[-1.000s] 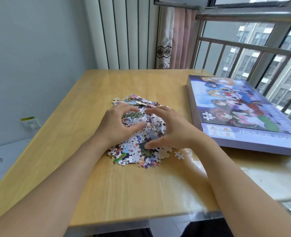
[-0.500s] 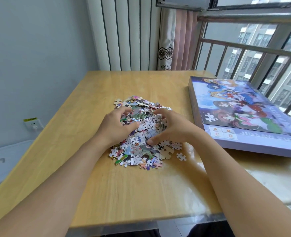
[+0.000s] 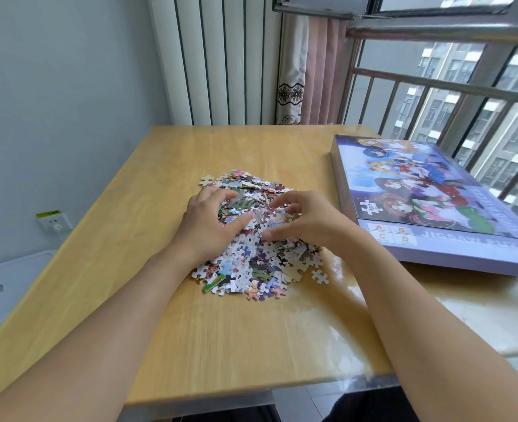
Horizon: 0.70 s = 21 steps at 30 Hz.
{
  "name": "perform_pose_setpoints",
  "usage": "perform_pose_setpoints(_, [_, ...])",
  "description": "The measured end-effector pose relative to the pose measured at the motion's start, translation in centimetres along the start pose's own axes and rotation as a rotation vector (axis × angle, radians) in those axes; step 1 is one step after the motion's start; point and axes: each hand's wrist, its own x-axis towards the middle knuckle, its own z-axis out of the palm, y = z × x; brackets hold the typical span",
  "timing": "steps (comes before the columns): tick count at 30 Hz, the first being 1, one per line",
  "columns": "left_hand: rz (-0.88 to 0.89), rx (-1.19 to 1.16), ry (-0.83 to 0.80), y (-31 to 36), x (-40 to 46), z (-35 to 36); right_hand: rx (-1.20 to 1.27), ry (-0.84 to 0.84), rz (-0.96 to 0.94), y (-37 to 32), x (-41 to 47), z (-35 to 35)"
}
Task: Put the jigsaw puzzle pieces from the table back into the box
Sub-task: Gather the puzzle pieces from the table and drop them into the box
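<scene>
The fingers (image 3: 221,194) of the left hand (image 3: 210,222) are curled down into the top of the heap of puzzle pieces (image 3: 251,248), thumb stretched toward centre frame, cupping pieces from the left; the right hand (image 3: 308,222) mirrors it, its fingers (image 3: 282,202) bent and its thumb pressed low against the heap, so both hands grasp a bunch of pieces between them. The heap sits at centre frame on the tabletop (image 3: 236,345): small, flat cardboard shapes with knobs and notches, some showing bright printed colour, others their pale backs, piled loosely and unevenly. One stray piece (image 3: 320,276) lies just beside the heap's lower right edge, and another lone piece (image 3: 206,180) sits at its upper left edge. The tabletop is light yellow wood with a faint grain and a glossy, reflective finish. At right of the frame lies the box (image 3: 434,214), a broad, flat, rectangular carton, lid shut, printed with cartoon figures over a lilac band with lettering; it rests near the heap but apart from it. Bare forearms run down to the lower corners. At left, a white wall socket (image 3: 53,222) is set in a plain grey wall.
</scene>
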Motion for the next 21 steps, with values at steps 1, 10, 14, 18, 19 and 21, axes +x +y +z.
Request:
perform_pose_setpoints(1, [0.002,0.018,-0.005,0.17,-0.07,0.06,0.022,-0.003,0.015,0.03,0.03,0.00])
perform_pose_setpoints(10, [-0.023,0.037,0.009,0.50,0.09,0.42,0.138,-0.032,0.115,-0.30,0.59,-0.09])
perform_pose_setpoints(14, [-0.032,0.051,0.007,0.54,0.12,0.48,0.162,-0.027,0.118,-0.17,0.56,0.09])
perform_pose_setpoints(18, [-0.023,0.060,0.007,0.60,0.10,0.56,0.166,-0.046,0.112,-0.16,0.63,0.41])
perform_pose_setpoints(19, [-0.019,0.061,0.008,0.52,0.18,0.59,0.181,-0.049,0.110,-0.13,0.67,0.48])
perform_pose_setpoints(21, [-0.019,0.045,0.029,0.20,0.44,0.63,0.203,-0.039,0.101,-0.04,0.69,0.42])
